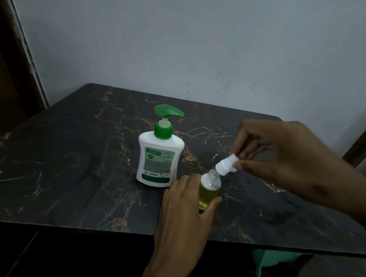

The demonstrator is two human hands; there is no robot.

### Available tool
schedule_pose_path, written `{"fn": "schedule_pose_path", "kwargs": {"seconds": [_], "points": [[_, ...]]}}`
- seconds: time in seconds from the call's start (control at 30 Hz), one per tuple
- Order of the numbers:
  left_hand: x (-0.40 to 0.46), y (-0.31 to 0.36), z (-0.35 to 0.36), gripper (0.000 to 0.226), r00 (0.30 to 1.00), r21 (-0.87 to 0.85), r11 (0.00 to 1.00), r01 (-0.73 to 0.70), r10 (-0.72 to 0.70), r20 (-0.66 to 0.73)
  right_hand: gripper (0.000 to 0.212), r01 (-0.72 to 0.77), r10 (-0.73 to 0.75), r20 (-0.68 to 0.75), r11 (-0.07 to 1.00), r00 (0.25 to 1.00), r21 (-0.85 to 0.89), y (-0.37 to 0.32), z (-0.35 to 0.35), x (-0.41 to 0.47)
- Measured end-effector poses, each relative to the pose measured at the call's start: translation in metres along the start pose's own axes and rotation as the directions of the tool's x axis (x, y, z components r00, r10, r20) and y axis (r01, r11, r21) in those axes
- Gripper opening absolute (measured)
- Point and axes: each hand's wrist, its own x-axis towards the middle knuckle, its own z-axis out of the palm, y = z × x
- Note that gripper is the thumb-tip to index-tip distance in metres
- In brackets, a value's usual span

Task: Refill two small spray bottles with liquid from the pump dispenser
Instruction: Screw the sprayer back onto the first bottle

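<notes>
A small clear spray bottle (209, 190) holding yellow liquid stands on the dark marble table (73, 165) near its front edge. My left hand (186, 212) grips its lower body. Its threaded neck is uncovered. My right hand (284, 154) pinches the white spray cap (226, 164), tilted just above and to the right of the neck. The white pump dispenser (158, 158) with a green pump head stands upright behind and to the left of the bottle. Only one spray bottle is visible.
A pale wall rises behind the table. A dark wooden door frame (9, 73) stands at the left. Something green (273, 260) sits below the table's front right edge.
</notes>
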Motion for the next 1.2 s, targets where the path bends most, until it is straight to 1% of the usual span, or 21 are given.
{"fn": "schedule_pose_path", "kwargs": {"seconds": [0.1,0.2,0.37,0.47,0.57,0.6,0.7,0.73,0.77,0.83,0.9,0.97,1.0,1.07,1.13,1.2], "points": [[0.0,-0.001,0.001,0.03,1.0,-0.006,1.0,-0.005,0.004,-0.01,0.023,-0.009,0.014,0.075,0.997,0.997,-0.075,-0.002,0.008,0.012],[0.001,-0.002,0.002,0.034,1.0,-0.015,1.0,-0.004,0.004,-0.017,0.024,0.021,0.001,0.142,0.987,0.99,-0.157,-0.008,0.01,0.02],[0.001,-0.004,0.003,0.041,1.0,-0.009,1.0,0.016,-0.016,-0.009,0.028,0.068,-0.016,0.229,0.972,0.973,-0.225,-0.015,0.008,0.027],[0.001,-0.002,0.001,0.042,1.0,-0.031,0.999,0.021,-0.021,0.01,0.02,0.09,-0.015,0.262,0.957,0.965,-0.275,-0.015,0.009,0.031],[0.001,-0.001,0.001,0.037,1.0,-0.037,0.999,0.019,-0.019,0.008,0.006,0.036,0.048,0.27,0.954,0.962,-0.298,-0.015,0.009,0.033],[0.001,-0.001,0.001,0.036,1.0,-0.038,0.999,0.025,-0.025,0.007,0.013,0.011,0.071,0.251,0.95,0.965,-0.313,-0.015,0.011,0.034],[0.001,-0.002,0.002,0.038,0.999,-0.035,0.999,0.036,-0.036,-0.011,0.055,-0.005,0.095,0.187,0.901,0.978,-0.433,-0.012,0.02,0.036],[0.001,-0.002,0.001,0.039,0.999,-0.037,0.998,0.041,-0.041,-0.009,0.064,0.0,0.102,0.189,0.881,0.977,-0.473,-0.012,0.024,0.036],[0.001,-0.001,0.0,0.04,0.999,-0.039,0.998,0.045,-0.046,-0.005,0.068,-0.003,0.118,0.197,0.865,0.973,-0.502,-0.011,0.027,0.035],[0.001,-0.001,0.0,0.04,0.999,-0.04,0.998,0.053,-0.052,0.014,0.063,-0.011,0.127,0.193,0.86,0.973,-0.511,-0.013,0.03,0.031],[0.002,-0.001,0.0,0.04,0.998,-0.03,0.998,0.061,-0.06,0.028,0.054,-0.01,0.11,0.175,0.87,0.979,-0.493,-0.014,0.03,0.029],[0.003,-0.001,0.002,0.039,0.997,-0.025,0.997,0.067,-0.067,0.034,0.03,0.022,0.072,0.214,0.913,0.974,-0.407,-0.013,0.028,0.027],[0.003,-0.002,0.002,0.039,0.997,-0.019,0.997,0.071,-0.071,0.033,0.024,0.047,0.048,0.256,0.934,0.966,-0.353,-0.014,0.027,0.026],[0.003,-0.003,0.002,0.04,0.996,-0.011,0.997,0.08,-0.08,0.032,0.025,0.097,-0.017,0.279,0.957,0.96,-0.274,-0.013,0.027,0.025],[0.002,-0.002,0.002,0.04,0.997,-0.017,0.997,0.079,-0.079,0.025,0.018,0.125,-0.039,0.273,0.944,0.961,-0.306,-0.013,0.028,0.027],[0.002,-0.002,0.003,0.039,0.998,-0.018,0.998,0.063,-0.063,0.006,0.013,0.087,0.019,0.267,0.922,0.964,-0.378,-0.014,0.032,0.03]]}}
